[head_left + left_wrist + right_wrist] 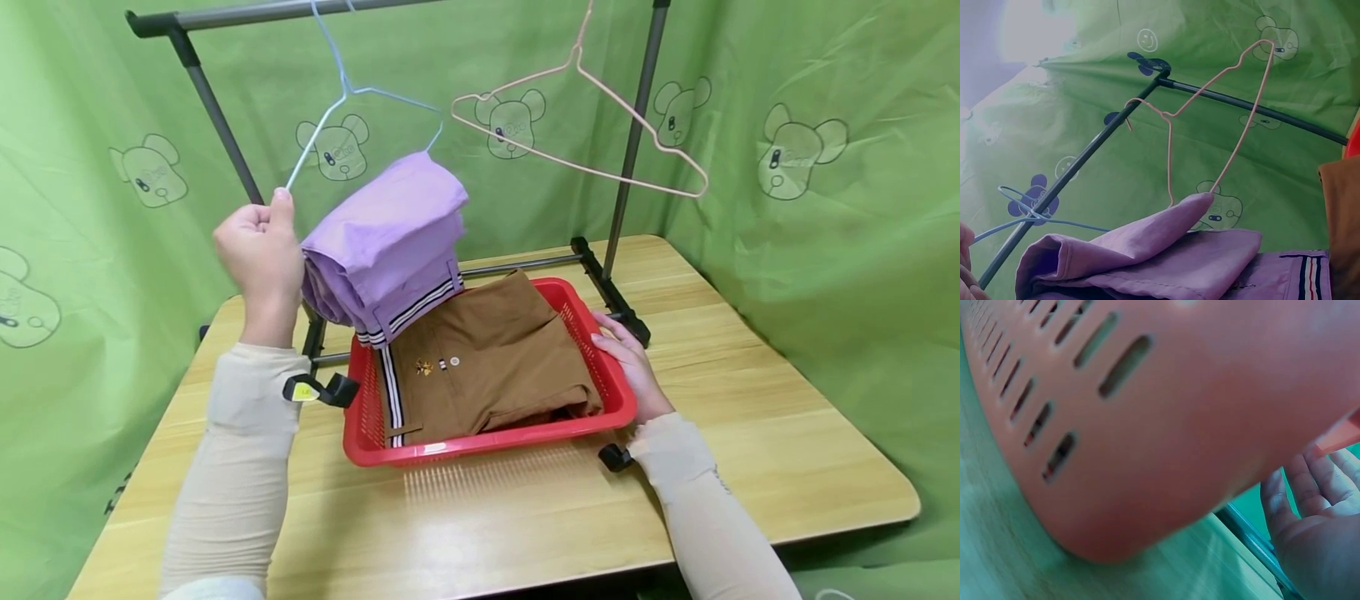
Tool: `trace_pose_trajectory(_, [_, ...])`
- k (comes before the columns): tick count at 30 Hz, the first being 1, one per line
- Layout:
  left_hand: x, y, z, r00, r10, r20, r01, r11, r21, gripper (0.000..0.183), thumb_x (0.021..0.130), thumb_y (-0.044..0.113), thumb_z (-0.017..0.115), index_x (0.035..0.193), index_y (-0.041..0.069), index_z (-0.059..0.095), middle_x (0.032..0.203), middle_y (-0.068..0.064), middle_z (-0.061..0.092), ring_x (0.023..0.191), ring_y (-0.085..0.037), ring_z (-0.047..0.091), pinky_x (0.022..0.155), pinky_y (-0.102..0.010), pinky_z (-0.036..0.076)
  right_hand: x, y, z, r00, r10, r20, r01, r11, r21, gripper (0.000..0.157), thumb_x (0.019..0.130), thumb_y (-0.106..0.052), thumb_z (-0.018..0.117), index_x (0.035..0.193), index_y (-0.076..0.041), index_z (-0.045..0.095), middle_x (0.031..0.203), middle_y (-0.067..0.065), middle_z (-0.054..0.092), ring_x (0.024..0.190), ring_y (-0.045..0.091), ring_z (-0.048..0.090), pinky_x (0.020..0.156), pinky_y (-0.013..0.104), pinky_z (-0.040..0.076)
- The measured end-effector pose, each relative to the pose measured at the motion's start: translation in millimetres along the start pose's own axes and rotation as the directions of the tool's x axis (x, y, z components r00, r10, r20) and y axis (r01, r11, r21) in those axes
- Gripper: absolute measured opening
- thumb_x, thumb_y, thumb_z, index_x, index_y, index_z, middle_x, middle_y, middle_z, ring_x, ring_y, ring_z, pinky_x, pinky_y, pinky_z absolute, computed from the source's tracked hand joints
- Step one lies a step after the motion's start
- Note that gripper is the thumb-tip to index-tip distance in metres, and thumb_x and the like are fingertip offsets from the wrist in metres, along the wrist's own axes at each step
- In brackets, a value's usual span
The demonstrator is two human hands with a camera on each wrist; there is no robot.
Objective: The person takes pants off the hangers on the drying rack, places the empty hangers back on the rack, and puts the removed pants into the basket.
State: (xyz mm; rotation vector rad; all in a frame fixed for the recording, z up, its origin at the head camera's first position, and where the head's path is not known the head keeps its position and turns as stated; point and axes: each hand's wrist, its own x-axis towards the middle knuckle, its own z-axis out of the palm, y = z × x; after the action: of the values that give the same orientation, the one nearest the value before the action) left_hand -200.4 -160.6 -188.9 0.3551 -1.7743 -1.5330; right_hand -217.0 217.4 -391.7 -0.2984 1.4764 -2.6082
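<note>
My left hand (262, 250) grips the lower left corner of a light blue wire hanger (330, 108), with the thumb pointing up along the wire. Folded purple trousers (390, 225), with a black-and-white striped waistband, hang over this hanger. Their lower edge overlaps the back left of a red plastic basket (487, 442). Folded brown trousers (502, 358) lie in the basket, showing a striped waistband and a white button. My right hand (633, 362) holds the basket's right rim from outside. In the right wrist view, the fingers (1313, 487) meet the rim; their tips are partly hidden.
A pink wire hanger (577, 167) hangs bare on the rack's top bar (255, 12). The rack's right post (637, 133) and black foot (615, 292) stand behind the basket on a wooden table (750, 450). Green curtains (795, 75) surround the table.
</note>
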Motion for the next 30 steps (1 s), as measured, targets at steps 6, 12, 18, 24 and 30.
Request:
trace_pose_trajectory(6, [-2.8, 1.5, -4.3, 1.0, 0.003, -0.023, -0.003, 1.0, -0.012, 0.026, 0.083, 0.031, 0.066, 0.066, 0.012, 0.062, 0.056, 0.0, 0.05, 0.044, -0.009, 0.037, 0.037, -0.019, 0.027, 0, -1, -0.3, 1.0, 0.006, 0.003, -0.006, 1.0, -0.007, 0.037, 0.097, -0.003, 0.038, 0.133, -0.01, 0.035, 0.119, 0.01, 0.05, 0.099, 0.015, 0.057, 0.079, 0.026, 0.049])
trace_pose_trajectory(12, [-6.4, 0.8, -6.6, 0.999, 0.014, -0.045, -0.017, 0.998, -0.064, 0.024, 0.082, 0.028, 0.067, 0.065, 0.011, 0.062, 0.055, -0.001, 0.048, 0.043, -0.008, 0.034, 0.037, -0.018, 0.025, 0, -2, 0.1, 1.0, 0.016, -0.005, -0.016, 1.0, -0.01, 0.038, 0.097, -0.004, 0.038, 0.134, -0.01, 0.033, 0.122, 0.012, 0.047, 0.1, 0.015, 0.056, 0.08, 0.026, 0.049])
trace_pose_trajectory(18, [-8.7, -0.3, -6.5, 0.998, 0.013, -0.057, -0.018, 0.996, -0.087, 0.026, 0.083, 0.025, 0.067, 0.062, 0.011, 0.06, 0.053, 0.001, 0.046, 0.042, -0.008, 0.033, 0.038, -0.018, 0.025, 1, -1, -3.3, 1.0, 0.014, -0.002, -0.014, 1.0, -0.024, 0.042, 0.097, -0.004, 0.039, 0.137, -0.007, 0.03, 0.119, 0.01, 0.05, 0.1, 0.016, 0.057, 0.079, 0.027, 0.049])
trace_pose_trajectory(24, [-8.1, -2.3, -6.1, 0.998, 0.011, -0.064, -0.017, 0.996, -0.087, 0.026, 0.084, 0.023, 0.066, 0.061, 0.012, 0.059, 0.054, 0.001, 0.046, 0.043, -0.007, 0.033, 0.039, -0.017, 0.025, 6, 1, -15.6, 1.0, -0.009, -0.018, 0.006, 0.992, -0.123, 0.046, 0.095, -0.005, 0.045, 0.138, -0.002, 0.029, 0.117, 0.009, 0.052, 0.098, 0.016, 0.058, 0.078, 0.029, 0.05])
trace_pose_trajectory(30, [-7.9, -1.4, -8.1, 0.998, 0.023, -0.064, -0.028, 0.997, -0.073, 0.027, 0.082, 0.027, 0.068, 0.062, 0.011, 0.06, 0.054, 0.0, 0.047, 0.043, -0.008, 0.034, 0.038, -0.018, 0.026, 15, -4, -23.5, 0.994, -0.041, -0.104, -0.009, 0.897, -0.443, 0.051, 0.089, -0.015, 0.06, 0.132, 0.003, 0.038, 0.111, 0.005, 0.053, 0.093, 0.009, 0.057, 0.074, 0.023, 0.05])
